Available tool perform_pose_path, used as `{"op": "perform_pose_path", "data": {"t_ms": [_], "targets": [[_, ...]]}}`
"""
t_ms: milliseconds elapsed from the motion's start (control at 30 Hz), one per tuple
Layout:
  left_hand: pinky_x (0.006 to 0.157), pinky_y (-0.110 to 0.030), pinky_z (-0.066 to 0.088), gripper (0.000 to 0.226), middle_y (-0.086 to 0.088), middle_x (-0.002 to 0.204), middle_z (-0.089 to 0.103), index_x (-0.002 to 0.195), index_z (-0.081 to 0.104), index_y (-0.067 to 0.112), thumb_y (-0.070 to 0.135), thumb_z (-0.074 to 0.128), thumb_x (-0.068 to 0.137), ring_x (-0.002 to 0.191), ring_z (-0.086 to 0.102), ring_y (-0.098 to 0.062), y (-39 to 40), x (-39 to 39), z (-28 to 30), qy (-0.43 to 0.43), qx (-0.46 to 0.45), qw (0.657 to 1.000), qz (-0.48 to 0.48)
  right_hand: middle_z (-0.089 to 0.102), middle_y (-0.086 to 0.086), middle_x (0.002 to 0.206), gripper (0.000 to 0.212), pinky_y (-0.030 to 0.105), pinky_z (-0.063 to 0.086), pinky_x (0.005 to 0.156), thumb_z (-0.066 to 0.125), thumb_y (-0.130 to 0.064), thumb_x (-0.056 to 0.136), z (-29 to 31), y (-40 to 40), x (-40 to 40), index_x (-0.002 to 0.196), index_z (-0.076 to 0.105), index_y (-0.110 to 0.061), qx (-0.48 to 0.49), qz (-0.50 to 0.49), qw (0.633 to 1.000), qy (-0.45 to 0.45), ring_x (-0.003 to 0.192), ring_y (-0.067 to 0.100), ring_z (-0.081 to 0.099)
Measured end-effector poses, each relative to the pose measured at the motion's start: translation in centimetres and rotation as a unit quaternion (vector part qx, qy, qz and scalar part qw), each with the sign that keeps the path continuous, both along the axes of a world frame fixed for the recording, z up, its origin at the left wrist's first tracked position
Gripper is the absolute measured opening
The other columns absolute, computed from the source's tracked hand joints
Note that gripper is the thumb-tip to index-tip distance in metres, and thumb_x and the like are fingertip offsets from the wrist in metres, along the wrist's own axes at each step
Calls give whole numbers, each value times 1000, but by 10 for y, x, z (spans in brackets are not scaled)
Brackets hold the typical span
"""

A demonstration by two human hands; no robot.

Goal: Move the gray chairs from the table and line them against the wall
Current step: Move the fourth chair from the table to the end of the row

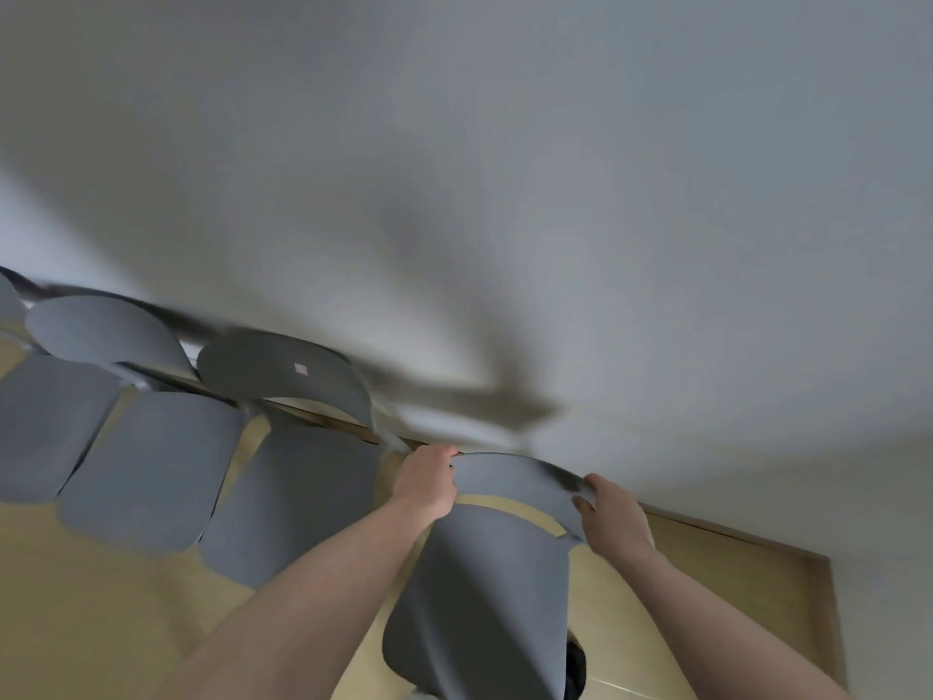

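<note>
White wall fills most of the head view, w/ blurred shadows across it. Below it, tan floor runs along the wall's base, w/ a wood skirting strip at the join on the right.

Row of gray chairs against the wall, backs to it, seats facing out over the floor: nearest the held one is a chair w/ a small pale sticker on its backrest, seat just below; next along, a 2nd chair w/ its seat beside the first's; at the far left edge a 3rd chair's seat, its back mostly cut off by the frame. Seats sit close, nearly touching side to side.

Held gray chair: right end of the row, backrest close to the wall base, seat pointing toward the camera over the floor. Can't tell if legs are on the floor – hidden under the seat.

Left hand grips the backrest's left top corner, fingers curled over the rim. Right hand grips the right end of the backrest, thumb in front, fingers wrapped behind. Both forearms bare.

Small dark item under the seat's right edge, can't ID.
</note>
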State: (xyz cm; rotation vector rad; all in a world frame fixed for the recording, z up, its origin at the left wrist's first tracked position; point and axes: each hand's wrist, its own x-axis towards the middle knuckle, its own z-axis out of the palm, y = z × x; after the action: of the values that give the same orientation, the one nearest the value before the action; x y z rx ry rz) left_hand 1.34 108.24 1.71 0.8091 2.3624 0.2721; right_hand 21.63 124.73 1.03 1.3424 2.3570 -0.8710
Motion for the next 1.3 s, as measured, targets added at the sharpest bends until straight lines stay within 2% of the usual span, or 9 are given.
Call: {"op": "perform_pose_path", "data": {"t_ms": [100,200,300,433,533,667,967,1133,1300], "targets": [[64,-32,39,17,-2,88,61,98,57,16,2,50,91,82,58,-25,-5,-10,-11,26,-2,1000,7,58,3,119,29,36,47,79,49,-17,98,-7,6,16,127,48,-20,8,-45,999,-7,106,27,56],[68,-38,49,12,-4,92,64,101,58,16,15,47,98,84,60,-26,-4,-29,-25,32,-8,999,27,58,6,123,37,34,45,74,45,-12,98,-13,22,16,134,46,-21,-2,-75,997,-11,104,28,58],[65,-36,46,14,-6,92,65,99,60,16,21,47,99,83,59,-27,9,-44,-31,35,-16,999,12,62,5,121,41,34,49,74,45,-8,96,-19,36,2,134,49,-21,-9,-90,996,-12,101,28,61],[62,-36,43,15,-7,85,64,84,56,13,14,47,97,80,59,-29,22,-54,-33,66,-38,997,-24,65,7,109,41,30,43,67,42,1,91,-23,48,-13,121,59,-21,-8,-116,993,-18,83,25,55],[61,-35,42,14,-3,84,62,81,52,16,11,51,94,78,58,-27,20,-56,-33,95,-47,993,-49,68,8,105,43,29,42,67,41,5,89,-21,55,-16,114,66,-19,16,-109,994,-20,79,22,51],[60,-32,41,11,0,83,62,83,56,17,11,54,92,75,56,-23,12,-63,-31,120,-44,991,-25,71,7,103,42,28,43,68,42,3,89,-19,58,-25,110,71,-20,7,-106,994,7,83,24,58],[58,-30,38,19,0,83,65,83,63,19,5,51,89,73,56,-23,7,-94,-26,160,-49,986,21,71,7,100,43,29,44,69,42,0,88,-12,54,-59,106,73,-24,-4,-115,992,42,82,27,56],[56,-29,38,26,4,74,59,74,57,21,0,47,86,67,52,-22,21,-109,-22,156,2,984,89,68,7,115,41,28,44,76,42,-5,94,-13,49,-70,122,66,-25,0,-119,991,52,101,29,61],[61,-29,40,23,1,82,63,81,62,19,1,50,88,77,58,-22,43,-108,-10,127,32,991,9,61,5,125,46,30,45,81,50,-5,86,-7,35,-79,129,54,-20,-21,-65,997,30,111,29,57]]}}
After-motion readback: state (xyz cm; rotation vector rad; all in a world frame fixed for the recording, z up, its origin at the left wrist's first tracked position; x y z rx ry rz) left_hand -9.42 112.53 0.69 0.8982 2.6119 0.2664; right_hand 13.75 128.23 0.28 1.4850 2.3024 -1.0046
